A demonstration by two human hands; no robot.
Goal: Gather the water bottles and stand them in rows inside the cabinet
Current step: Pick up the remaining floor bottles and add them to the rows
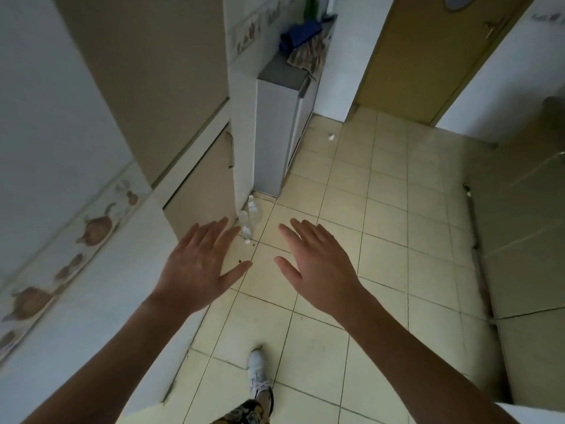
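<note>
Clear water bottles (250, 218) — upright on tiled floor (382, 209); beside cabinet (275, 133).

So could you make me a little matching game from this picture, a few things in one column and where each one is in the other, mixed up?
Things:
1. water bottles
2. blue cloth
3. white shoe
4. brown door

Places:
A. at the bottom of the view, on the tiled floor
B. on the floor at the foot of the grey cabinet, just past the fingertips
C. far right, shut, with a metal handle
D. on top of the grey cabinet

Pairs: 1-B, 2-D, 3-A, 4-C. Both the left hand and right hand are spread and hold nothing.
</note>
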